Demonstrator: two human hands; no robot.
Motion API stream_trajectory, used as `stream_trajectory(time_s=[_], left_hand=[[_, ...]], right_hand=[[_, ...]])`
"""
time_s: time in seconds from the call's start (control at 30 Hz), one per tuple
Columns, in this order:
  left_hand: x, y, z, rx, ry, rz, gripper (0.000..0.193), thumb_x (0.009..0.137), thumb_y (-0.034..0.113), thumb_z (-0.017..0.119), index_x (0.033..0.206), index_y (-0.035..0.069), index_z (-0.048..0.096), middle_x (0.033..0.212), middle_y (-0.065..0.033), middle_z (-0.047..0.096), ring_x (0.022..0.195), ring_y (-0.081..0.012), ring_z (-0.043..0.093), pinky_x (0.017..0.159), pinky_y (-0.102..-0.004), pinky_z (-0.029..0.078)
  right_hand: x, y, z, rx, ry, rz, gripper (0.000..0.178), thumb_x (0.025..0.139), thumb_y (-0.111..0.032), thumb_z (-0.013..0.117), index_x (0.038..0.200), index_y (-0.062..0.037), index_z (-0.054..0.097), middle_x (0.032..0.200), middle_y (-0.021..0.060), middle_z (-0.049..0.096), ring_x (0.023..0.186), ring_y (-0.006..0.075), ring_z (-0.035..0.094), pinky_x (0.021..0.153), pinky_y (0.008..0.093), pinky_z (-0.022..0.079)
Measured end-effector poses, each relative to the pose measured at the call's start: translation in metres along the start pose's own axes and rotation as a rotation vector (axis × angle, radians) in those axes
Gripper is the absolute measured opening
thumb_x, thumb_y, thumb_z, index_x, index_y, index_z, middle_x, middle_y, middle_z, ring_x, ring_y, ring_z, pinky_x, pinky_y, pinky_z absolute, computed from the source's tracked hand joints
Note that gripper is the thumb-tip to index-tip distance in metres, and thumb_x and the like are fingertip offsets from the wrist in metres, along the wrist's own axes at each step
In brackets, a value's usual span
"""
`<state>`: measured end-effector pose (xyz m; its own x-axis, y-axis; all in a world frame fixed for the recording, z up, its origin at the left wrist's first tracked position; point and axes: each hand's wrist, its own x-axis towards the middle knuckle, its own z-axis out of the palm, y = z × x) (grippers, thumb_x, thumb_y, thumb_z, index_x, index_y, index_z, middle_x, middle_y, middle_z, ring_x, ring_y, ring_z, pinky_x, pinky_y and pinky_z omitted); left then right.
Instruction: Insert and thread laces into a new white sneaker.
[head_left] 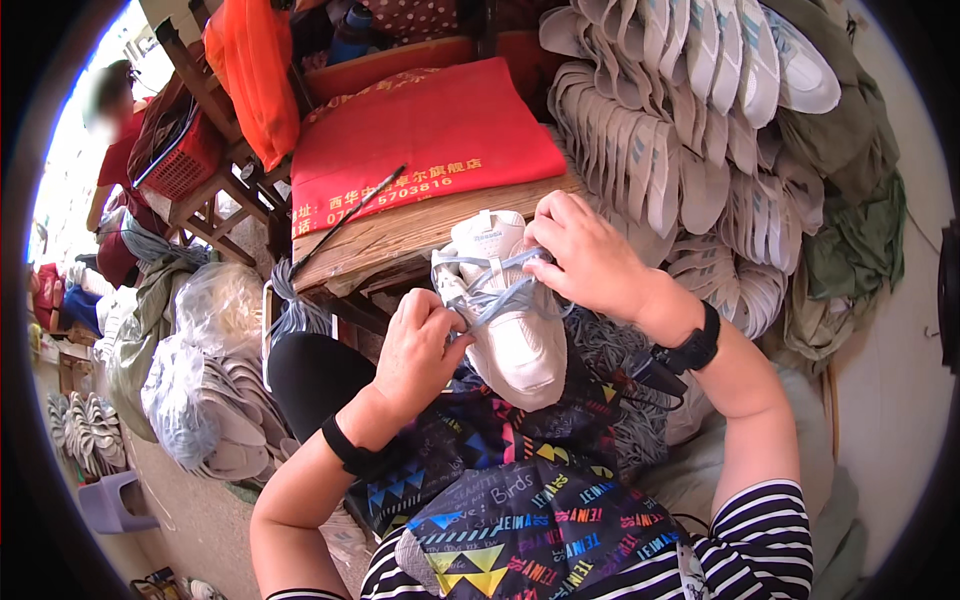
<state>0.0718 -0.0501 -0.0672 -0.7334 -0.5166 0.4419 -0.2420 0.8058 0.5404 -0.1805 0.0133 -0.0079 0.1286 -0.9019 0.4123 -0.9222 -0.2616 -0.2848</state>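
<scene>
A white sneaker (517, 352) rests before me between the wooden table's edge and my lap, toe toward me. Light blue shoelace (510, 297) crosses loosely over its tongue (487, 238). At the shoe's left side my left hand (420, 345) pinches a part of the lace, fingers closed. My right hand (585, 250) grips the lace at the upper right of the shoe, thumb and fingers pressed together. Dark bands sit on both wrists.
The wooden table (380, 243) carries a red printed bag (430, 130) and a thin black rod (350, 220). Stacked sneakers (640, 150) rise at the right. Blue laces (297, 310) hang at the table's left corner. Bagged shoe parts (215, 390) lie left; another person (120, 150) is farther back.
</scene>
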Motion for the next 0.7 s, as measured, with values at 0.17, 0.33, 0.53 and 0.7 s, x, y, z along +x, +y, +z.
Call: stream_trajectory(time_s=[0.17,0.33,0.53,0.7], left_hand=[[-0.004,-0.006,-0.007,-0.149,0.021,-0.045,0.016,0.071,0.000,0.074,0.083,0.003,0.064,0.089,-0.0116,0.051,0.079,-0.0303,0.054,0.068,-0.0372,0.047],[0.028,-0.001,-0.038,-0.736,0.047,-0.359,0.009,0.085,-0.001,0.065,0.089,0.004,0.058,0.103,-0.0020,0.053,0.082,-0.0068,0.046,0.072,-0.0205,0.039],[0.035,0.005,-0.028,-1.039,-0.144,-0.591,0.018,0.090,0.011,0.067,0.078,0.008,0.055,0.074,0.0083,0.051,0.067,-0.0010,0.040,0.060,-0.0206,0.031],[0.041,-0.008,-0.011,-0.920,0.043,-0.785,0.031,0.089,0.009,0.067,0.064,0.011,0.048,0.069,0.0087,0.046,0.067,-0.0034,0.038,0.058,-0.0227,0.031]], right_hand=[[0.004,-0.004,0.002,0.055,-0.039,0.028,0.013,0.080,-0.011,0.071,0.085,-0.0039,0.061,0.095,0.0097,0.052,0.097,0.0287,0.053,0.088,0.0398,0.044],[0.001,-0.004,-0.001,-0.023,-0.004,0.006,0.012,0.082,-0.015,0.069,0.085,-0.0067,0.061,0.091,0.0077,0.055,0.094,0.0276,0.053,0.082,0.0415,0.043],[-0.005,-0.003,-0.004,-0.076,-0.074,0.026,0.013,0.084,-0.019,0.066,0.085,-0.0087,0.058,0.082,0.0066,0.060,0.084,0.0272,0.058,0.078,0.0412,0.041],[-0.011,-0.002,-0.015,-0.165,-0.038,0.006,0.012,0.084,-0.016,0.065,0.087,-0.0078,0.056,0.079,0.0075,0.059,0.079,0.0273,0.059,0.078,0.0406,0.041]])
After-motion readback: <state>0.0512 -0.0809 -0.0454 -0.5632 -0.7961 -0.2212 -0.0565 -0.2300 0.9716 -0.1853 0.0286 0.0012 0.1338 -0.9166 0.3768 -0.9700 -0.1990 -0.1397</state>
